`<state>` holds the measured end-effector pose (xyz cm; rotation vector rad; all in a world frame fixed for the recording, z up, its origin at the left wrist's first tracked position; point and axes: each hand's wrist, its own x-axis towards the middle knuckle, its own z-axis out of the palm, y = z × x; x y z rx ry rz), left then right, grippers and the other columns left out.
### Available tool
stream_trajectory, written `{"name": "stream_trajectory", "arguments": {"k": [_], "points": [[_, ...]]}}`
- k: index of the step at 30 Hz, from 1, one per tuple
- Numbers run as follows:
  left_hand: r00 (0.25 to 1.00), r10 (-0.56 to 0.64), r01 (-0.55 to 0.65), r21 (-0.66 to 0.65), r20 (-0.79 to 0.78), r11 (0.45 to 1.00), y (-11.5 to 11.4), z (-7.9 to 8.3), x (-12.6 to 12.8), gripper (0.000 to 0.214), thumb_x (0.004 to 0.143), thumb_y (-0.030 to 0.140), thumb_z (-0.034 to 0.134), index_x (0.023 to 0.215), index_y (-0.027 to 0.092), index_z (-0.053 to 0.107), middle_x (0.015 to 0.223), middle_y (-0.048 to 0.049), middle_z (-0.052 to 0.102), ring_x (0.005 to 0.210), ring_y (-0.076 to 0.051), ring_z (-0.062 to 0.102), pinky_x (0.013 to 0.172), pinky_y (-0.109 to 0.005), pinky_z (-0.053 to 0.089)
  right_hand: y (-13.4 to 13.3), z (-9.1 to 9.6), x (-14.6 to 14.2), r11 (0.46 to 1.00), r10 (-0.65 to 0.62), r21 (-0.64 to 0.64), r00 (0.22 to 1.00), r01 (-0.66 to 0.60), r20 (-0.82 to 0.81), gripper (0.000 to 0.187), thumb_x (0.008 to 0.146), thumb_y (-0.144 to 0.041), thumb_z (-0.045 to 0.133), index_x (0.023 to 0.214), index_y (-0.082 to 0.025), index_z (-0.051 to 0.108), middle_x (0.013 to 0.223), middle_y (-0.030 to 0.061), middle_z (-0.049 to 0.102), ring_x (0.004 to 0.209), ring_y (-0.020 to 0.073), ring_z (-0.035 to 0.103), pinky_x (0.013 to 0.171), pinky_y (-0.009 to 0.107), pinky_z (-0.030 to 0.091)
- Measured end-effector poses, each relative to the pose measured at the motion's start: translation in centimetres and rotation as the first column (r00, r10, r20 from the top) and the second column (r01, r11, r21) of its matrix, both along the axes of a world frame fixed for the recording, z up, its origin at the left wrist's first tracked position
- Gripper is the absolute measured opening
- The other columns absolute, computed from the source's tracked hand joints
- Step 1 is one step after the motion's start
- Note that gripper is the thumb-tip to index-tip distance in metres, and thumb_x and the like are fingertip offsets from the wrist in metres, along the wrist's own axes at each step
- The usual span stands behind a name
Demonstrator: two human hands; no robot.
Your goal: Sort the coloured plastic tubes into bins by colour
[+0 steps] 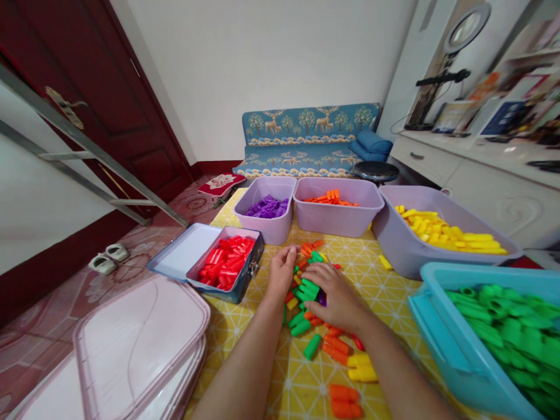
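Observation:
A loose pile of small plastic tube pieces [311, 294] in green, orange, yellow, red and purple lies on the yellow patterned tablecloth [258, 344]. My left hand [282, 269] rests at the pile's left edge, fingers curled against the pieces. My right hand [335, 294] lies palm down over the middle of the pile, fingers bent around green pieces [308, 288]. What either hand actually grips is hidden. More orange pieces [345, 401] and yellow pieces [362, 368] lie nearer to me.
A blue tin of red pieces [225, 263] sits left. Lilac bins hold purple pieces [268, 207], orange pieces [331, 198] and yellow pieces [446, 233]. A blue bin of green pieces [507, 326] is right. Pink lids [140, 332] lie at front left.

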<state>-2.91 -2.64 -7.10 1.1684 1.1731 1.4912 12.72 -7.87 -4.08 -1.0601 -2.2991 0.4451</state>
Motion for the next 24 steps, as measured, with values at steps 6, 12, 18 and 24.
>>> {"name": "stream_trajectory", "arguments": {"k": [6,12,18,24], "points": [[1.0,-0.021,0.021,-0.011,-0.017,1.0,-0.1,0.1,0.1,0.036,0.082,0.046,0.057,0.091,0.014,0.07,0.088,-0.0078,0.072,0.084,-0.019,0.065,0.079,-0.03,0.051,0.8,-0.9,0.4,0.983,-0.178,0.019,0.979,0.181,-0.096,0.027,0.069,-0.01,0.056,0.092,-0.023,0.06,0.098,0.0035,0.063,0.097,0.0214,0.055,0.092,0.041,0.041],[0.998,-0.041,0.04,-0.001,-0.044,0.999,0.0,-0.2,0.0,0.033,0.083,0.042,0.056,0.091,0.013,0.07,0.084,-0.0066,0.071,0.082,-0.018,0.065,0.077,-0.029,0.05,1.0,-0.7,0.9,0.951,-0.306,0.026,0.952,0.307,-0.018,0.028,0.077,-0.027,0.06,0.104,-0.021,0.061,0.101,0.0063,0.062,0.098,0.0223,0.055,0.089,0.038,0.043],[0.998,-0.052,0.052,0.002,-0.032,0.999,0.2,-0.6,0.1,0.027,0.08,0.037,0.061,0.091,0.014,0.07,0.086,-0.0069,0.072,0.084,-0.019,0.067,0.078,-0.03,0.051,0.8,-0.1,0.7,0.93,-0.365,0.016,0.918,0.367,0.155,0.024,0.075,-0.022,0.06,0.098,-0.024,0.067,0.099,0.0059,0.064,0.097,0.0221,0.057,0.088,0.036,0.042],[0.995,-0.072,0.074,0.014,-0.072,0.997,0.1,-0.6,0.2,0.02,0.08,0.026,0.061,0.092,0.014,0.07,0.085,-0.0072,0.072,0.082,-0.018,0.066,0.076,-0.028,0.051,0.7,-0.7,0.6,0.919,-0.391,0.0,0.91,0.395,0.139,0.021,0.08,-0.023,0.056,0.096,-0.024,0.069,0.095,0.0048,0.063,0.086,0.0201,0.06,0.076,0.031,0.044]]}}
